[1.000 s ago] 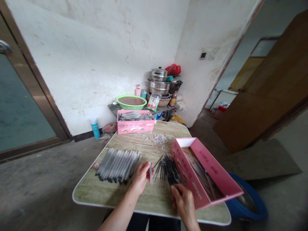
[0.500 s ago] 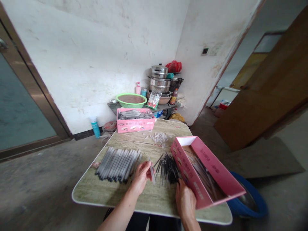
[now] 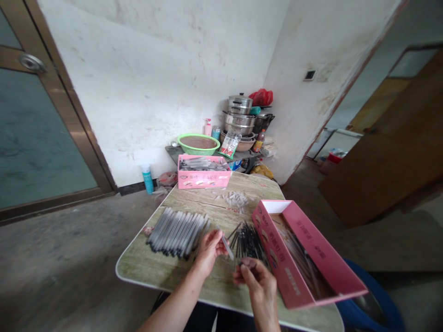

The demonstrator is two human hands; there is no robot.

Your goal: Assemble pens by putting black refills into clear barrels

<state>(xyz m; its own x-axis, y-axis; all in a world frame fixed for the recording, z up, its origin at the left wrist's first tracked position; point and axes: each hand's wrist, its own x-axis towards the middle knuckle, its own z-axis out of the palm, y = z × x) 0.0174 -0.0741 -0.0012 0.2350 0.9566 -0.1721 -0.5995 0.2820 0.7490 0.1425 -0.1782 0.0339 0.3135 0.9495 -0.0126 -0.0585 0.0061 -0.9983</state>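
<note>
My left hand is closed around a slim translucent plastic tube, which slants down toward my right hand. The fingers of my right hand are pinched on a thin dark stick, mostly hidden by the fingers; its tip is close to the tube's lower end, apart from it as far as I can see. Just beyond that hand lies a fanned pile of thin black sticks. Left of my left hand, translucent tubes with black ends lie side by side in a row.
An open pink box with some long thin pieces inside stands at the table's right. Another pink box, full of tubes, sits at the far edge. Small whitish pieces are heaped between. Behind are a green basin and stacked pots.
My right hand has come away from the black pile, moving left toward the tube in my left hand. The left hand still holds its tube. The view has shifted slightly left.
</note>
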